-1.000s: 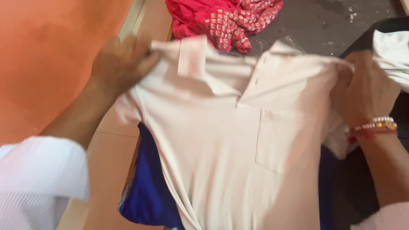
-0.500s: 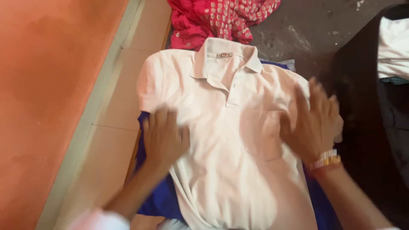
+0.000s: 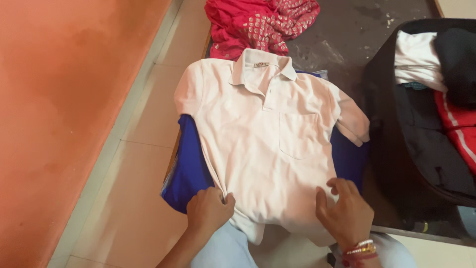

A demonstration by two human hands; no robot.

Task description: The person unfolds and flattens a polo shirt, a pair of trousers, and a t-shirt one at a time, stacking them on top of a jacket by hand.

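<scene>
— Spread flat in the middle: a pale pink short-sleeved cotton polo shirt (image 3: 267,144), collar at the far end, chest pocket showing, hem at the near end.

— Under the shirt?

— A bright blue cloth (image 3: 186,168), sticking out past the shirt's left edge and again past its right edge, below the right sleeve.

— Left hand (image 3: 208,211)?

— At the shirt's near left corner. Fingers curled in, pinching the side hem, right where pink fabric meets blue.

— Right hand (image 3: 347,213)?

— On the shirt's near right part, just below the pocket. Palm down, fingers loosely spread, pressing on the fabric. Gripping nothing, as far as can be seen. Beaded bangles and red thread (image 3: 362,248) around that wrist.

— Beyond the collar?

— A crumpled red fabric with small white dots (image 3: 260,25), touching or just overlapping the collar's far edge.

— Right of the shirt?

— An open black suitcase (image 3: 396,149), well filled: white folded cloth, dark garments, a red piece with white stripes. Close to the right sleeve, not touching.

— Left of the shirt?

— Pale beige floor tiles (image 3: 134,198), then an orange-red wall (image 3: 64,114) farther left.

— Beneath everything?

— A dark grey stained surface (image 3: 357,30), visible beyond the shirt toward the far right.
</scene>
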